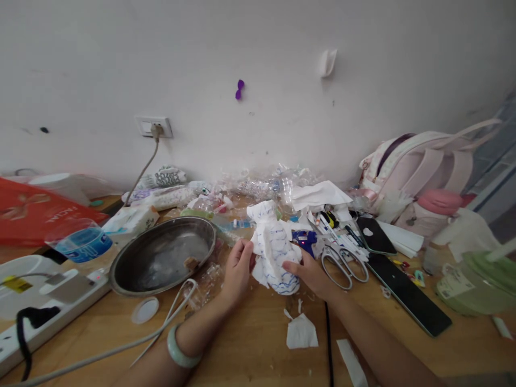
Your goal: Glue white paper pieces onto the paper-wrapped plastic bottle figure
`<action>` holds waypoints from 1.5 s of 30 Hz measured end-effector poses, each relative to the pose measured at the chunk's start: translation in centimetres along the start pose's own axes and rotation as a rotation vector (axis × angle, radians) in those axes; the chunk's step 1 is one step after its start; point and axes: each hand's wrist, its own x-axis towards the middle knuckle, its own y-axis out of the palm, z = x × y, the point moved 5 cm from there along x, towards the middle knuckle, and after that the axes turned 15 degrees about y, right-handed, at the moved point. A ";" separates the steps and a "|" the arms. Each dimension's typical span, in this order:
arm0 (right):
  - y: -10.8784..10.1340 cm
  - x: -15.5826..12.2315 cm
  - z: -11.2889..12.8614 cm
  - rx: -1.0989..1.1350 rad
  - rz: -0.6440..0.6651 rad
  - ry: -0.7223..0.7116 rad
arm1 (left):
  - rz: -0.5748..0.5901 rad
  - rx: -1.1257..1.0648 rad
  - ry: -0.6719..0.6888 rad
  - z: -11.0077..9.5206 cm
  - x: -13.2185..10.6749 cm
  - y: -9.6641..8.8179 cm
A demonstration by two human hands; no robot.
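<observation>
Between my two hands is a white paper figure [274, 247] with blue wavy lines drawn on it, held upright above the table. My left hand [238, 269] pinches its left edge, thumb in front. On its lower right side, the thumb of my right hand [310, 273] presses on the front while the other fingers are mostly hidden behind. A blue glue gun [305, 241] lies partly hidden behind the figure. White-handled scissors [344, 264] rest to the right of my right hand. A torn white paper scrap [301, 332] lies below the figure.
On the left are a metal basin [163, 255], a power strip [76, 295] and a loose white cable [121, 349]. Clear plastic wrapping [258, 185] lines the wall. Two phones [409, 293], a green cup [475, 285] and a pink backpack [419, 161] stand at the right.
</observation>
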 end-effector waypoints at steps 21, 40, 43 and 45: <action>-0.2 -0.6 0.2 -0.167 -0.070 -0.067 | 0.136 0.508 0.338 -2.2 0.1 -0.3; 0.3 -0.6 0.0 0.082 0.004 0.003 | 0.086 0.250 0.257 -1.3 -0.3 -0.5; -0.2 -0.4 -0.4 0.171 -0.077 0.032 | 0.095 0.178 0.246 -1.1 -0.6 -0.4; -0.7 -0.3 -0.7 0.204 -0.132 0.038 | 0.145 0.207 0.241 -0.9 -0.8 -0.2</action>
